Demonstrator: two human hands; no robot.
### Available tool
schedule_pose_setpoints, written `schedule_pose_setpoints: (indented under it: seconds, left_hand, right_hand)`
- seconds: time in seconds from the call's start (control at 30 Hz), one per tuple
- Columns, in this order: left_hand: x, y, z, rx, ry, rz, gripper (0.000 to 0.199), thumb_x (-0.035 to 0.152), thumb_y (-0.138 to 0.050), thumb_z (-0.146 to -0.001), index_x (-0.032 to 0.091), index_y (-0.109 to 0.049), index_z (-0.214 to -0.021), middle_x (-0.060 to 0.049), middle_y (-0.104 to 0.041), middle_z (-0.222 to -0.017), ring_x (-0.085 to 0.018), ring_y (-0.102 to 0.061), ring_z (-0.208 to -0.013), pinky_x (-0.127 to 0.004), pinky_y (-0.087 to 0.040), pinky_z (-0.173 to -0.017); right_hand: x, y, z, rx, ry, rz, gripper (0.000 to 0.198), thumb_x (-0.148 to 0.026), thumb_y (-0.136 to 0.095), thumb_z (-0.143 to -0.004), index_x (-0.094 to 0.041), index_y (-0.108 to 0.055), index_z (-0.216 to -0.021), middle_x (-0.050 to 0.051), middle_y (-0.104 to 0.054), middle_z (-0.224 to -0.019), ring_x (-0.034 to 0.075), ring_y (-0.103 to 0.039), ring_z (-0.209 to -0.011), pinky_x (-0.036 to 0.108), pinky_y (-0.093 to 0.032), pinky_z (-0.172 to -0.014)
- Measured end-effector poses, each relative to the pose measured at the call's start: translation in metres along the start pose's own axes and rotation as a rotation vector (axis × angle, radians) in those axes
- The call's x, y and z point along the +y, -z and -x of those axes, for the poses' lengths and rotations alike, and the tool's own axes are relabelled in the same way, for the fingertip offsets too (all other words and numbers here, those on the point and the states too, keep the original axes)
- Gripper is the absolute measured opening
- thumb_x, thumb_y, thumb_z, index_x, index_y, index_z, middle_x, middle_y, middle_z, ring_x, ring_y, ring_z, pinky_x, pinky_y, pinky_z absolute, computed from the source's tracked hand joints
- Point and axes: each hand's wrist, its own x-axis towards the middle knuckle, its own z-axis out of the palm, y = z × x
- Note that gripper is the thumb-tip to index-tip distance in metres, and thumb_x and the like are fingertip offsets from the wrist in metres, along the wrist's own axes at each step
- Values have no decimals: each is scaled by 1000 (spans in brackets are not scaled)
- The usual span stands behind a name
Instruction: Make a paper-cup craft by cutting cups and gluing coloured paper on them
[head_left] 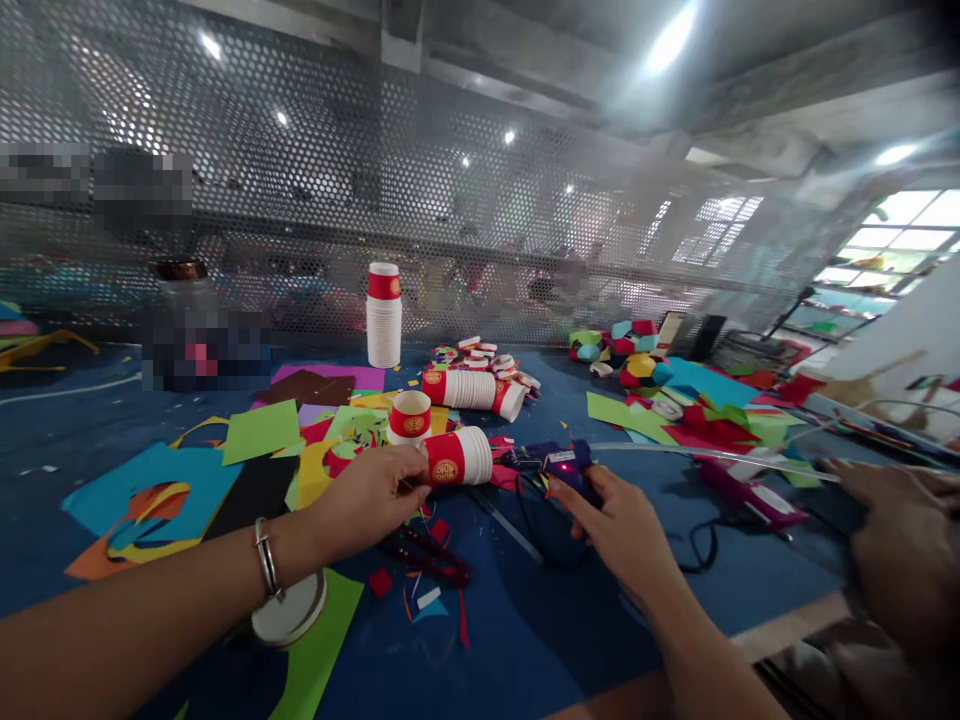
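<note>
My left hand (390, 490), with a silver bangle at the wrist, is closed around the end of a short stack of red and white paper cups (459, 456) lying sideways above the table. In my right hand (607, 510) is a dark blue glue gun (559, 460) with a lit red light. Its nozzle points left, close to the rims of the stacked cups; whether they touch I cannot tell. A long translucent glue stick (697, 455) runs right from the gun's rear. Just behind my left hand stands a single red paper cup (409, 415).
Another person's hands (892, 500) are at the right, by a magenta glue gun (750, 495). A tall cup stack (384, 315) stands at the back; another stack (461, 388) lies down. Coloured paper (150, 490), dark scissors (427, 555) and a round lid (291, 608) lie about.
</note>
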Motion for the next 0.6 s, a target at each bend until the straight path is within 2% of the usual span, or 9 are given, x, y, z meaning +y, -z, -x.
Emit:
schedule_pose_setpoints:
  seconds: [0.1, 0.23, 0.43, 0.6]
  left_hand:
    - [0, 4, -4, -13, 42, 48, 13, 24, -57, -82, 21, -70, -85, -3, -70, -87, -20, -61, -79, -30, -45, -74]
    - [-3, 10, -8, -7, 82, 102, 14, 25, -58, -80, 20, -70, -82, -1, -69, -81, -17, -58, -73, -29, -43, -69]
    - [-9, 24, 3, 14, 224, 191, 19, 32, -57, -84, 18, -64, -75, 2, -59, -67, -13, -51, -62, -26, -38, -59]
    - [-6, 36, 5, 31, 231, 248, 16, 32, -60, -82, 18, -66, -78, 3, -59, -69, -13, -50, -65, -26, -40, -62]
  right_hand:
    - [-3, 0, 0, -23, 3, 23, 37, -58, -56, -88, -23, -56, -76, 0, -62, -50, 21, -63, -51, 28, -40, -51]
    - [-9, 1, 1, -26, 0, 38, 35, -55, -54, -89, -23, -54, -75, -1, -61, -51, 20, -63, -49, 28, -39, -51]
    - [-10, -2, 4, 9, 6, 44, 36, -54, -58, -87, -24, -48, -70, -3, -56, -48, 18, -60, -47, 28, -36, -51]
    - [-3, -2, 7, 62, 9, -6, 37, -59, -58, -88, -22, -58, -79, -1, -62, -56, 19, -62, -50, 29, -40, -54]
